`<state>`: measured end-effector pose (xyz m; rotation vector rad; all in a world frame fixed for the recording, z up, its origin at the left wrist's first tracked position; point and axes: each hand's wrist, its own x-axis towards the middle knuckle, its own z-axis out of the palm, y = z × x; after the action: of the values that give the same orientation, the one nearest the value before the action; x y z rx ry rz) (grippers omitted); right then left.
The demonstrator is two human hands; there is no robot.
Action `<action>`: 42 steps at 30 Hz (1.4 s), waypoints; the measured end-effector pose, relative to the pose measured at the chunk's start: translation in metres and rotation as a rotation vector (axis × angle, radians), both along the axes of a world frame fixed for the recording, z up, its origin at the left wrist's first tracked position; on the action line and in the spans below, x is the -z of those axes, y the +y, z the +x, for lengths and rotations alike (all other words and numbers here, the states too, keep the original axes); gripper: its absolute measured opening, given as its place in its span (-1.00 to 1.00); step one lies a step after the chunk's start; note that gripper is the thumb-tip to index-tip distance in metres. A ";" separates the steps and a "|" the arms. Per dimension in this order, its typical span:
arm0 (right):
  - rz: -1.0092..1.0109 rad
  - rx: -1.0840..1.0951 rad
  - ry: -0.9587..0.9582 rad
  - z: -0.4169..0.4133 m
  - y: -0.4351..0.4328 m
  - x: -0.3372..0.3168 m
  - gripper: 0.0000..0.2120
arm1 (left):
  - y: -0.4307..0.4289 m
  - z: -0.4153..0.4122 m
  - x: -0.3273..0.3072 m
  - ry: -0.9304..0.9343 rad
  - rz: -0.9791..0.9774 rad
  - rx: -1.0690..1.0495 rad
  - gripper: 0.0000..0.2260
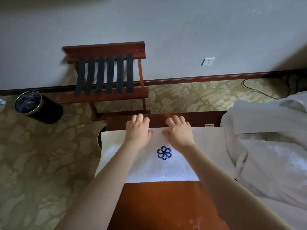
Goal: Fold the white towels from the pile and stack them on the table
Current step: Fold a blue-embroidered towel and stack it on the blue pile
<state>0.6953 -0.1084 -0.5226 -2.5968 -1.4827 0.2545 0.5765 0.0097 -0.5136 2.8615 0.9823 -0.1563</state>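
Note:
A white towel with a blue flower emblem lies spread across the brown wooden table, its left end hanging over the table's edge. My left hand and my right hand rest side by side on the towel's far edge, fingers reaching past it onto the bare wood. Whether the fingers curl round the edge is not visible. A pile of white towels sits on the right, next to the table.
A wooden luggage rack with black straps stands against the wall beyond the table. A black waste bin stands on the patterned carpet at the left. A black cable trails along the floor at the right.

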 end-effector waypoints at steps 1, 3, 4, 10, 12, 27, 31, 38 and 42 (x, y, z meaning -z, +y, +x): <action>0.097 0.030 -0.016 -0.007 -0.005 -0.001 -0.76 | -0.011 -0.004 -0.001 -0.113 0.063 0.012 -0.87; 0.331 0.083 -0.036 -0.023 -0.020 0.002 -0.84 | -0.032 -0.013 0.005 -0.294 0.066 -0.009 -0.92; 0.403 0.092 -0.028 -0.031 -0.029 0.004 -0.85 | -0.042 -0.017 0.010 -0.347 0.019 -0.034 -0.94; 0.121 -0.045 0.221 -0.028 -0.071 0.025 -0.54 | -0.070 -0.052 0.041 -0.339 -0.152 0.025 -0.62; 0.063 -0.034 0.196 -0.013 -0.081 0.031 -0.48 | -0.070 -0.056 0.045 -0.243 -0.139 0.052 -0.51; 0.130 0.018 0.212 -0.035 -0.068 0.022 -0.54 | -0.065 -0.069 0.042 -0.339 -0.165 -0.004 -0.61; -0.031 -0.081 0.137 -0.067 -0.046 0.033 -0.52 | -0.038 -0.101 0.045 -0.195 -0.087 -0.049 -0.51; -0.078 -0.055 0.074 -0.069 -0.046 0.038 -0.49 | 0.005 -0.135 0.050 -0.104 -0.080 -0.176 -0.44; -0.115 -0.036 0.061 -0.070 -0.044 0.037 -0.48 | -0.002 -0.137 0.042 -0.237 -0.146 -0.322 -0.45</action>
<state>0.6257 -0.1527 -0.5593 -2.6264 -1.5381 0.4319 0.4399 0.0079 -0.5559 2.4787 1.2982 0.1303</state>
